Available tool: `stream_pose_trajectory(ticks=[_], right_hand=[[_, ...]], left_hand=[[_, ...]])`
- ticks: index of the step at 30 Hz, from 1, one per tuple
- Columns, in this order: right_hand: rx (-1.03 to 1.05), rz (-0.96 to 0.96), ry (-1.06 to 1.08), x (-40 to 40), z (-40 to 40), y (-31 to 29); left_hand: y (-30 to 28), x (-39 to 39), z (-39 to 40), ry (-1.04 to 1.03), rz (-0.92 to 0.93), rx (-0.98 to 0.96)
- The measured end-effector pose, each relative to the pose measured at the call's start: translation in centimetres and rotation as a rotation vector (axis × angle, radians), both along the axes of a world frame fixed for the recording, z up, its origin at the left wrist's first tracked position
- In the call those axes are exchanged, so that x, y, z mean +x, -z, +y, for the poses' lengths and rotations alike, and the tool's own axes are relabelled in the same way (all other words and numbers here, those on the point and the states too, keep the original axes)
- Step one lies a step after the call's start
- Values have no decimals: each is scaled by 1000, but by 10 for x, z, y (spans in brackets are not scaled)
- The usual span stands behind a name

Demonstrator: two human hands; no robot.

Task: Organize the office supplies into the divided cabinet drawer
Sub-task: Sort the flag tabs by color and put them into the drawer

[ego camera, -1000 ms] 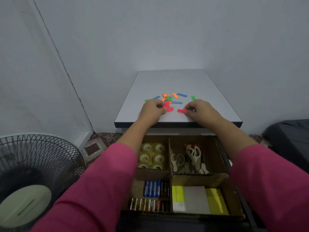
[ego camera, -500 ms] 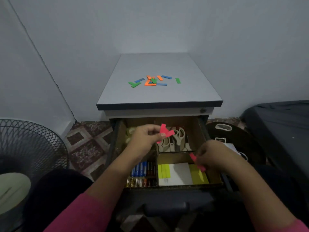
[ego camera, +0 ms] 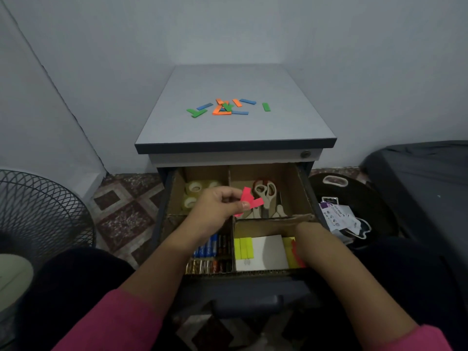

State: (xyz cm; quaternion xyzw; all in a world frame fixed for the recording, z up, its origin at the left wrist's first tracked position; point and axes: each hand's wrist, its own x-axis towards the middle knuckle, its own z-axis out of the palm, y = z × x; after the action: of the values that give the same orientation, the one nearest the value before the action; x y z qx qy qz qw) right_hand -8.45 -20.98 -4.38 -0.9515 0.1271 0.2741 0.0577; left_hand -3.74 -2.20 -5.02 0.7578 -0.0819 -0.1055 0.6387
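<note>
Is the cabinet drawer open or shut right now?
Open. The drawer is pulled out below the cabinet top, its cardboard compartments exposed: tape rolls, scissors, batteries, note pads.

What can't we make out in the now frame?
- Head view: right hand fingertips, hidden by its own wrist; grip on the red strip unclear.
- Tape rolls partly behind left hand.
- Batteries labels too small.
- Bag print blurred.
- Fan cut by left edge.

left hand (ego camera: 219, 208): pinches red strips (ego camera: 249, 199) over drawer (ego camera: 305, 191) | right hand (ego camera: 307, 239): low in front-right compartment, grip apparently hidden
</note>
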Motion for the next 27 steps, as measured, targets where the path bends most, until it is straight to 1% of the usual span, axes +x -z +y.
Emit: stream_pose_trajectory(ticks=[2, 5, 6, 7, 9, 11, 12, 14, 15, 16, 20, 21, 23, 24, 25, 27], right_hand=[[18, -85, -36, 0, -6, -5], [11, 25, 64, 5, -16, -24], [50, 33, 106, 8, -20, -30], [115, -1, 143, 10, -25, -35], [247, -70, 198, 10, -36, -43], [380, -4, 326, 3, -41, -47], [417, -43, 334, 1, -43, -44], [452, -245, 257, -2, -50, -36], [454, -298, 231, -5, -51, -32], [455, -312, 217, -7, -52, -30], [459, -306, 187, -5, -52, -31], [458, -253, 201, 0, -51, -34], [439, -20, 283, 3, -49, -41], [417, 36, 287, 3, -47, -44], [402, 5, 249, 4, -46, -44], [331, -149, 95, 0, -45, -36]], left_hand=[[-4, -5, -7, 73, -33, 48], [-11, -15, -26, 287, -104, 206], [-11, -18, -34, 367, -120, 268], [-8, -20, -42, 438, -149, 348], [-1, -19, -61, 547, -310, 580], [6, -15, -78, 639, -496, 810], [9, -15, -86, 683, -544, 885], [14, -14, -98, 767, -579, 979], [15, -14, -101, 796, -588, 1010], [16, -14, -103, 818, -598, 1028], [24, -14, -101, 822, -652, 1008], [26, -13, -99, 813, -665, 996], [27, -13, -92, 787, -669, 977], [26, -12, -88, 769, -660, 961], [24, -12, -83, 747, -654, 932], [17, -12, -70, 703, -610, 867]])
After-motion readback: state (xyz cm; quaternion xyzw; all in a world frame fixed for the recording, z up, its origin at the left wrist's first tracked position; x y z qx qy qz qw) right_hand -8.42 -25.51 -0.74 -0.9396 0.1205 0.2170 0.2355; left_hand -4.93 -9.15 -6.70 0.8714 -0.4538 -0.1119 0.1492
